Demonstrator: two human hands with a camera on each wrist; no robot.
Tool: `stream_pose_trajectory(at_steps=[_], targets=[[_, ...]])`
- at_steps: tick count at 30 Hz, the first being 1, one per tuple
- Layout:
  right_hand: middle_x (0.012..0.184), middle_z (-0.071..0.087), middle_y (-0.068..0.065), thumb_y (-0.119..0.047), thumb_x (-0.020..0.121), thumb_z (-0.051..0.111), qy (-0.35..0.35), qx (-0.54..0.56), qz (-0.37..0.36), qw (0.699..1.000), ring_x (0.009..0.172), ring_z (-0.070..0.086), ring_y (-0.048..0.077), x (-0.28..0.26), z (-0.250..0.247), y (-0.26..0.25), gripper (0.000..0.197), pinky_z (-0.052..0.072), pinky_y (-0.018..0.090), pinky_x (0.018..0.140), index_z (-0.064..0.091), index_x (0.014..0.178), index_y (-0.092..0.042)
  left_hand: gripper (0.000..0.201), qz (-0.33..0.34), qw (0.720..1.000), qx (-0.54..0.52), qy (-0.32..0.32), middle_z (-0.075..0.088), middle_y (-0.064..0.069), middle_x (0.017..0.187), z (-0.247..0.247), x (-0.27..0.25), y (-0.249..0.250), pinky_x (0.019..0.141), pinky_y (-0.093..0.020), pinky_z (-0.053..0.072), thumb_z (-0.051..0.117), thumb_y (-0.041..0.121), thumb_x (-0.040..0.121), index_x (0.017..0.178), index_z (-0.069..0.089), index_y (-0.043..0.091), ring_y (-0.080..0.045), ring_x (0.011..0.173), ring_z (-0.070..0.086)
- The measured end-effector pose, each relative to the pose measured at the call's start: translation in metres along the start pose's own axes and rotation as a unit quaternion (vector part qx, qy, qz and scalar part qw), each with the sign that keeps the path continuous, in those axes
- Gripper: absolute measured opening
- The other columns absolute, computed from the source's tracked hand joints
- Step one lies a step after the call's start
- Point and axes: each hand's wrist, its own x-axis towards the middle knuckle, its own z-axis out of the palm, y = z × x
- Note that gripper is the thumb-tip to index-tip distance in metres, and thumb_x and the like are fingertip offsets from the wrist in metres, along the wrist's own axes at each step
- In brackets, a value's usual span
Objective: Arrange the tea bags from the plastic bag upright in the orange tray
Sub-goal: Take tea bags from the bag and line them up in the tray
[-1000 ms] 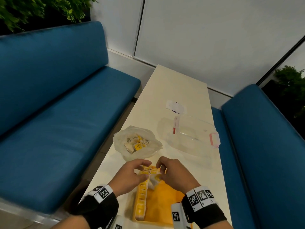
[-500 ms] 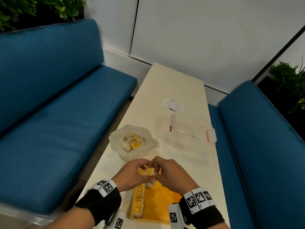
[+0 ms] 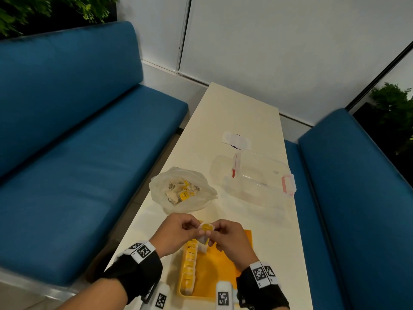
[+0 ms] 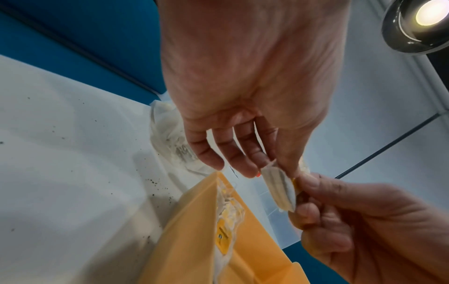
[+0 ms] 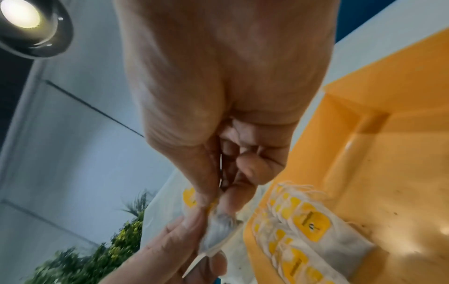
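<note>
A tea bag (image 3: 206, 229) with a yellow tag hangs above the far left corner of the orange tray (image 3: 221, 271). My left hand (image 3: 190, 227) pinches its left edge and my right hand (image 3: 211, 232) pinches its right side and tag. The left wrist view shows the tea bag (image 4: 279, 189) between my left hand (image 4: 277, 166) and the right thumb. The right wrist view shows my right hand (image 5: 213, 205) pinching the tea bag (image 5: 218, 228). A row of tea bags (image 3: 190, 265) stands upright along the tray's left wall. The plastic bag (image 3: 181, 191) lies open behind the tray with several tea bags inside.
A clear lidded container (image 3: 257, 177) with pink clasps sits to the right of the plastic bag. A white paper slip (image 3: 235, 139) lies further back. The narrow cream table (image 3: 234, 108) runs between two blue benches (image 3: 78, 164). The tray's right part (image 5: 388, 173) holds no bags.
Both hands have drawn closer together and risen a little from the far end of the row in the tray, now holding one tea bag between them.
</note>
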Motion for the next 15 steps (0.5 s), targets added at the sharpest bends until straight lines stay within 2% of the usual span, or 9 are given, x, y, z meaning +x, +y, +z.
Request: stream_pose_trajectory(at_steps=[4,7,9,12,15], targets=[[0.068,0.070,0.018,-0.001,0.087,0.069,-0.003,0.006,0.044,0.999,0.060,0.064,0.022,0.006,-0.005,0.019,0.006,0.043,0.025,0.048,0.066,0.083,-0.001,0.020,-0.042,0.993,0.085,0.069,0.071,0.003,0.083,-0.005,-0.002,-0.011,0.072,-0.024,0.054,0.085,0.039,0.078,0.090,0.073,0.028,-0.005,0.077,0.065],[0.063,0.067,0.016,0.002,0.086,0.068,-0.041,-0.032,0.110,0.993,0.052,0.063,0.021,0.012,-0.008,0.037,0.014,0.043,0.025,0.045,0.061,0.078,-0.007,0.040,-0.121,0.983,0.133,0.035,0.067,0.001,0.087,-0.008,-0.005,-0.023,0.064,-0.020,0.047,0.084,0.044,0.076,0.106,0.060,0.031,-0.010,0.076,0.066],[0.058,0.067,0.011,0.001,0.087,0.068,-0.079,-0.063,0.147,0.984,0.048,0.062,0.018,0.015,-0.007,0.045,0.016,0.042,0.024,0.043,0.061,0.078,-0.010,0.051,-0.144,0.979,0.142,0.001,0.068,0.000,0.083,-0.006,-0.007,-0.029,0.061,-0.019,0.047,0.084,0.041,0.076,0.116,0.055,0.029,-0.010,0.070,0.068],[0.059,0.067,0.007,-0.001,0.088,0.067,-0.116,-0.095,0.184,0.971,0.048,0.063,0.014,0.018,0.001,0.048,0.013,0.042,0.022,0.043,0.062,0.082,-0.011,0.051,-0.159,0.978,0.136,-0.013,0.071,0.001,0.079,-0.002,-0.008,-0.031,0.059,-0.018,0.049,0.082,0.035,0.081,0.123,0.056,0.025,-0.009,0.064,0.070],[0.060,0.065,0.004,-0.002,0.089,0.066,-0.081,-0.102,0.200,0.971,0.048,0.063,0.010,0.023,0.010,0.048,0.016,0.044,0.020,0.043,0.060,0.079,-0.012,0.049,-0.159,0.977,0.139,-0.016,0.071,0.002,0.077,-0.001,-0.008,-0.030,0.058,-0.016,0.047,0.081,0.033,0.083,0.125,0.058,0.022,-0.005,0.061,0.069]])
